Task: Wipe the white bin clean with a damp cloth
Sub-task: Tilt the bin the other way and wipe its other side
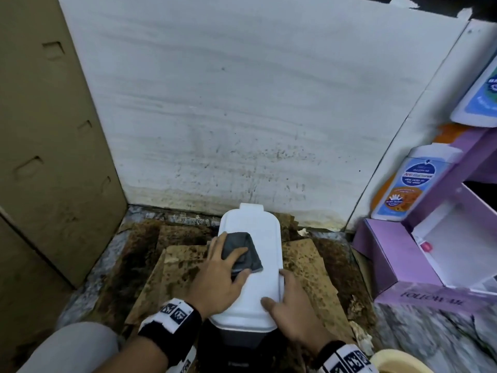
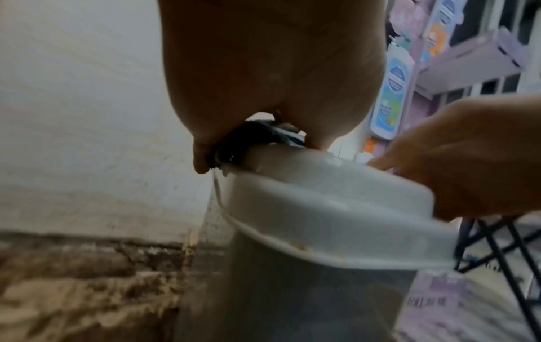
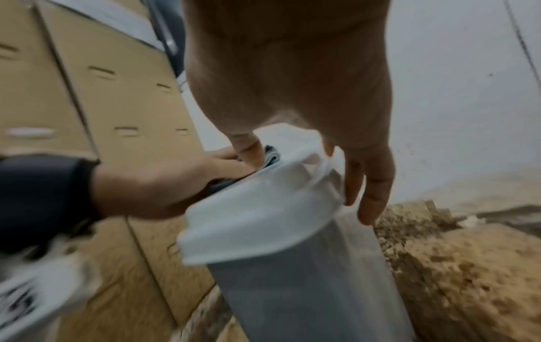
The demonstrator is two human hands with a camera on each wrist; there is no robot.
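Observation:
The white bin stands on the floor by the wall, with a white lid (image 1: 258,230) over a grey body (image 3: 307,289). A folded dark grey cloth (image 1: 243,246) lies on the lid's left half. My left hand (image 1: 239,261) holds the cloth against the lid, fingers over it and thumb at its near edge. In the left wrist view the cloth (image 2: 243,136) shows under the palm at the lid (image 2: 322,208) rim. My right hand (image 1: 279,289) grips the lid's near right corner, thumb on top and fingers (image 3: 374,189) down the side.
Stained cardboard sheets (image 1: 309,265) cover the floor around the bin. A tall brown carton (image 1: 40,157) stands left and a stained white wall (image 1: 242,103) is behind. On the right are a purple rack with bottles (image 1: 411,181) and a purple box (image 1: 403,259). A yellow basin rim (image 1: 398,362) lies near right.

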